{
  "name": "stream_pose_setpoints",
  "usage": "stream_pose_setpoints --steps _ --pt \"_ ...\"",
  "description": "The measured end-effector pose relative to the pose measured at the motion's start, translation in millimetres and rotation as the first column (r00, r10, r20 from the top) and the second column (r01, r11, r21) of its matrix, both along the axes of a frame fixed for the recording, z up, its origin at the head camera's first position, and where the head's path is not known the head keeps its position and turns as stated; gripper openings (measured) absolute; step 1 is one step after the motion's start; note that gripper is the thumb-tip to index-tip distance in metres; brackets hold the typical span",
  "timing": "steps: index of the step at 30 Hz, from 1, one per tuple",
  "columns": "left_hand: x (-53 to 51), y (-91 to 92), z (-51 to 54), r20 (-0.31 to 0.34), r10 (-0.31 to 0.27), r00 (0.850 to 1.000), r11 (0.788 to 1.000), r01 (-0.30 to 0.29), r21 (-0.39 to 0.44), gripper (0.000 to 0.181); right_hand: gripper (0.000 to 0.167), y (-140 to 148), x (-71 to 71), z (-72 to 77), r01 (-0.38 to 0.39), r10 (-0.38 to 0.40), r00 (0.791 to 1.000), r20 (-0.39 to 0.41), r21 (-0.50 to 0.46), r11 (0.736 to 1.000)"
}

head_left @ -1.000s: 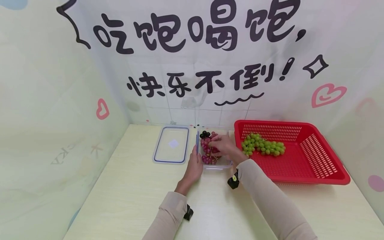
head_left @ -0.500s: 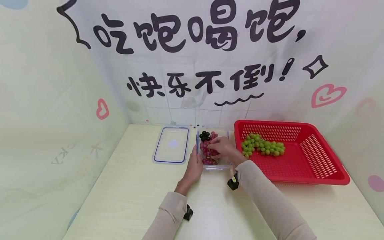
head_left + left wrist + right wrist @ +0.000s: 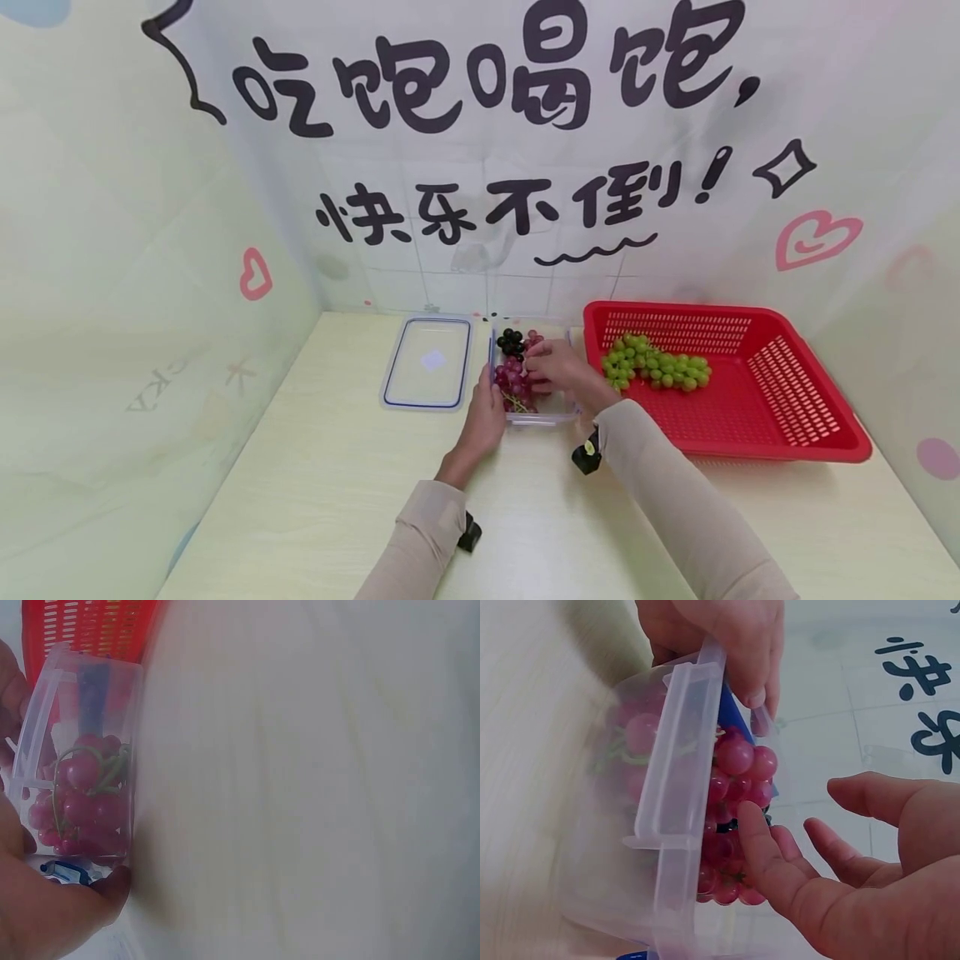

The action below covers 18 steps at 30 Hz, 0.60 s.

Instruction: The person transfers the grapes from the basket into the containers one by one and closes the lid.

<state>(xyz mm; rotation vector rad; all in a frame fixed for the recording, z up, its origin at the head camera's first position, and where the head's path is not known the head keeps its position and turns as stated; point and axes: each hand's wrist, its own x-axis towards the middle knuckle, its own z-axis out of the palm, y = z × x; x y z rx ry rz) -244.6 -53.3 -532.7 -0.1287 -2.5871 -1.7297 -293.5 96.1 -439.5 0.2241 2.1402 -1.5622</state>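
Sorting out grapes, a person works with both hands at a clear box (image 3: 542, 419) near the middle of the frame. The left hand (image 3: 486, 415) has fairly straight fingers pressed on the box's left side. The right hand (image 3: 558, 367) is over the box, loosely open with its fingers apart. It seems to touch the red grapes (image 3: 513, 379) with a fingertip, but it does not grip them. The red grapes are in the box, and so are some black grapes (image 3: 511, 340) at the back. So that part looks mostly done. The green grapes (image 3: 660, 365) are in the red basket (image 3: 738, 408), right of the middle. The lid (image 3: 427, 387) lies flat on the counter (image 3: 322, 475), left of the box. Shutting the box looks not yet done.
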Motion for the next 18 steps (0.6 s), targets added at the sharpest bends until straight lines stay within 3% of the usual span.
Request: stream_pose_setpoints --steps 11,18 --pt "0.7 -0.3 0.7 -0.003 0.000 1.000 1.000 0.000 0.009 0.052 0.039 11.1 -4.8 12.4 -0.048 0.051 0.996 -0.078 0.038 0.998" --pt "2.7 -0.9 1.8 0.032 0.005 0.999 1.000 -0.005 0.002 0.053 0.042 26.7 -4.9 22.4 -0.048 0.053 0.991 -0.119 0.048 0.998"
